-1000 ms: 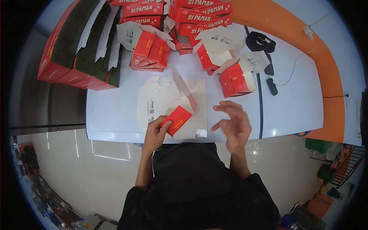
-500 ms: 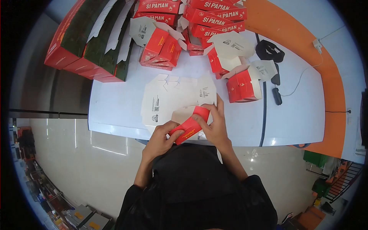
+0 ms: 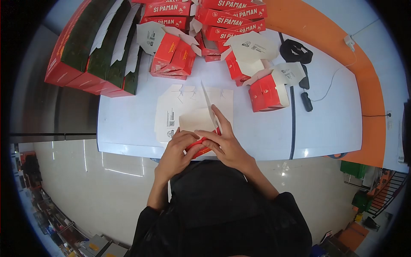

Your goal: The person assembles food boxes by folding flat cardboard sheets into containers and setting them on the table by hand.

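Observation:
A partly folded carton, white inside and red outside, is between my hands at the table's front edge. My left hand pinches its red near panel, thumb toward the middle. My right hand grips the right part of that panel, with the forefinger stretched along a raised white flap. Under and behind it lies flat white cardboard with small black print and cut slots. How many sheets lie there I cannot tell. My fingers hide much of the red panel.
Red folded cartons with raised flaps stand behind, and another pair of open cartons sits to the right. Several red boxes are piled at the back. Large cartons stand at left. A black strap lies at right.
The right flap has swung from lying nearly flat to standing upright. My right hand has shifted slightly left, and the red panel is now more bent and covered by my fingers.

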Demonstrator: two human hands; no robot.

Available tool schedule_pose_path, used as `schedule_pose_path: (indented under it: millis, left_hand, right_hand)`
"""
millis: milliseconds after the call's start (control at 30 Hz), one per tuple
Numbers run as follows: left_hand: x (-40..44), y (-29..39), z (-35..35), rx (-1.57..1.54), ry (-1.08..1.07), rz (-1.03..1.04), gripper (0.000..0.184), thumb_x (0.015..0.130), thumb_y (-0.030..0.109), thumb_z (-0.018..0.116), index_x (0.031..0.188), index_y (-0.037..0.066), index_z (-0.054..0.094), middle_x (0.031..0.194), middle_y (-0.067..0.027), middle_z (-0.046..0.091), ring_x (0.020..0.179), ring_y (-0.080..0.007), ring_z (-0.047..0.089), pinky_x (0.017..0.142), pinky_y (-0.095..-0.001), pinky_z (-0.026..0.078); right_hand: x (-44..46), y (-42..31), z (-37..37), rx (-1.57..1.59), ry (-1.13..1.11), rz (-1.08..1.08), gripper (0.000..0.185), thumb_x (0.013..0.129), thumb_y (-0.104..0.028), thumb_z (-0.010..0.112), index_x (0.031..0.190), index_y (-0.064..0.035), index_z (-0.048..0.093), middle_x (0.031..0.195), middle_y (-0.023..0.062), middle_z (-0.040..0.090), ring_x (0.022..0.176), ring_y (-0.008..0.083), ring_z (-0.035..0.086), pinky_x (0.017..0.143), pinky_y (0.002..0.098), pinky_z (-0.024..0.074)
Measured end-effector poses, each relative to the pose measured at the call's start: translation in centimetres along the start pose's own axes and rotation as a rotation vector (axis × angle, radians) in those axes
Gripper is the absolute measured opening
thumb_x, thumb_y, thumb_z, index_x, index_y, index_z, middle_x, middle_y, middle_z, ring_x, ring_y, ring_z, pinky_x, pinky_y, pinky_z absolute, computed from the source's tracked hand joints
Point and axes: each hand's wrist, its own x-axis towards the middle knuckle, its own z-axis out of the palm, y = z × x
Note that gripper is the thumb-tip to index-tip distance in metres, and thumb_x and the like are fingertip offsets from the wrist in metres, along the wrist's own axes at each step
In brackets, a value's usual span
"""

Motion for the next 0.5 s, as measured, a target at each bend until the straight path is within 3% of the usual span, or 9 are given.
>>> schedule_pose_path:
  millis: [167,233,267,333,467,500]
  left_hand:
    - [0.3,-0.3,1.9,0.043,0.260,0.039,0.009,0.086,0.013,0.083,0.085,0.005,0.079,0.089,-0.0103,0.075,0.103,-0.0264,0.070,0.115,-0.0525,0.039]
    - [0.5,0.3,2.2,0.018,0.235,0.055,0.009,0.084,0.009,0.084,0.087,0.002,0.079,0.092,-0.0130,0.076,0.102,-0.0272,0.071,0.095,-0.0440,0.050]
    - [0.6,0.7,2.4,0.006,0.221,0.064,0.009,0.084,0.008,0.084,0.088,0.001,0.079,0.094,-0.0143,0.077,0.101,-0.0276,0.072,0.085,-0.0397,0.055]
    - [0.7,1.4,2.7,-0.044,0.214,0.037,0.010,0.085,0.008,0.082,0.091,0.001,0.079,0.093,-0.0142,0.076,0.105,-0.0279,0.071,0.088,-0.0415,0.054]
    - [1.5,3.7,2.0,-0.042,0.207,0.084,0.012,0.088,0.008,0.079,0.098,0.001,0.080,0.089,-0.0129,0.076,0.116,-0.0292,0.066,0.101,-0.0452,0.049]
    - [1.7,3.7,2.0,-0.028,0.220,0.084,0.013,0.089,0.009,0.079,0.100,0.002,0.080,0.087,-0.0105,0.075,0.118,-0.0290,0.065,0.108,-0.0486,0.040]
  right_hand:
    - [-1.1,-1.7,-2.3,0.064,-0.092,0.228,0.084,0.084,-0.017,0.087,0.157,-0.0181,0.045,0.170,0.0248,0.006,0.153,0.0510,0.024,0.119,0.0550,0.0391]
    - [-1.3,-2.5,-3.2,0.041,-0.187,0.274,0.096,0.079,-0.019,0.090,0.160,-0.0152,0.040,0.170,0.0263,0.002,0.152,0.0516,0.025,0.117,0.0539,0.0425]
    - [-1.5,-2.5,-2.8,-0.007,-0.125,0.241,0.103,0.075,-0.020,0.093,0.160,-0.0165,0.037,0.170,0.0264,0.002,0.152,0.0521,0.025,0.118,0.0559,0.0413]
    - [-1.4,-2.3,-1.5,-0.107,0.001,0.172,0.116,0.067,-0.021,0.098,0.161,-0.0191,0.031,0.169,0.0268,0.001,0.152,0.0530,0.024,0.120,0.0600,0.0390]
    - [-1.0,-2.0,-0.9,-0.127,0.154,0.119,0.126,0.057,-0.026,0.103,0.160,-0.0189,0.032,0.167,0.0282,0.001,0.152,0.0553,0.022,0.119,0.0606,0.0386]
    - [-0.8,-2.4,-1.6,-0.124,0.143,0.128,0.127,0.056,-0.027,0.104,0.160,-0.0190,0.032,0.167,0.0283,0.001,0.151,0.0557,0.021,0.119,0.0606,0.0383]
